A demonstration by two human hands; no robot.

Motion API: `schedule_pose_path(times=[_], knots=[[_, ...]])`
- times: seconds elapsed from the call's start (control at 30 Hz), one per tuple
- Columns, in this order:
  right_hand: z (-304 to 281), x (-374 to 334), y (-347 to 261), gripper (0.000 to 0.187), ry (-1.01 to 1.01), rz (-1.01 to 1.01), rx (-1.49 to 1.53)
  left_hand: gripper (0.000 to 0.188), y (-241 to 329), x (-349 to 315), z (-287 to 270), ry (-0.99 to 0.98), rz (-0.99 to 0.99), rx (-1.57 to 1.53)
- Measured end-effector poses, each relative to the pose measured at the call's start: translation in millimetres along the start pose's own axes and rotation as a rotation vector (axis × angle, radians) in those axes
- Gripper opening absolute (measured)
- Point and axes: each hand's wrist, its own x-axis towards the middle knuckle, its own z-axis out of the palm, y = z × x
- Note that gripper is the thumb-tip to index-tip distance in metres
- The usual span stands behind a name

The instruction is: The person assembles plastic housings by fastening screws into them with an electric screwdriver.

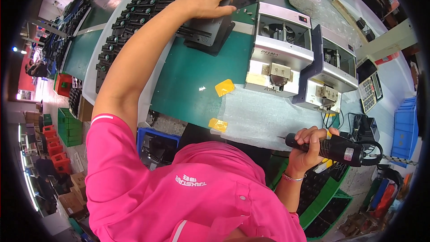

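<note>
My left hand (204, 2) reaches to the far side of the bench, its fingers bent over the edge of a flat black plate (214, 29). The plate has a slotted strip along its near part and lies over other dark plates (224, 42). What the fingertips touch underneath is hidden. In my right hand (309, 148), near the bench's front edge, is a black electric screwdriver (342, 150) lying almost level, its thin bit pointing left. My fingers wrap round its front part, and a cord leaves its rear end.
Left of the plates, a white tray (157, 90) holds rows of black parts. Two screw feeders (280, 54) (329, 69) stand to the right behind a white sheet (255, 112) held by yellow tape (225, 87). A calculator (371, 92) and a blue bin (405, 127) are farther right.
</note>
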Motion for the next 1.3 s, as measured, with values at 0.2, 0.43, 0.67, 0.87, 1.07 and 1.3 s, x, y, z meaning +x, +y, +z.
schedule_pose_path(times=[0.2,0.43,0.67,0.87,1.07,1.3], knots=[[-3,1,0,0.048,0.022,0.03,0.026,0.025,-12,-4,-51,0.158,-0.278,-0.519],[-1,2,3,0.047,-0.029,0.022,0.019,0.027,-73,-7,-32,0.33,0.27,-1.711],[-3,1,1,0.046,-0.015,-0.001,-0.003,0.05,-56,-21,-23,0.303,-0.165,-1.524],[-2,0,-1,0.049,0.006,0.039,0.009,0.061,-110,7,7,0.175,0.864,-1.72],[-5,1,1,0.049,0.039,0.05,-0.005,0.049,-69,-15,-19,0.375,-0.049,-1.36],[-2,6,1,0.045,0.0,0.044,-0.001,0.037,-92,-15,8,0.393,-0.135,-1.572]])
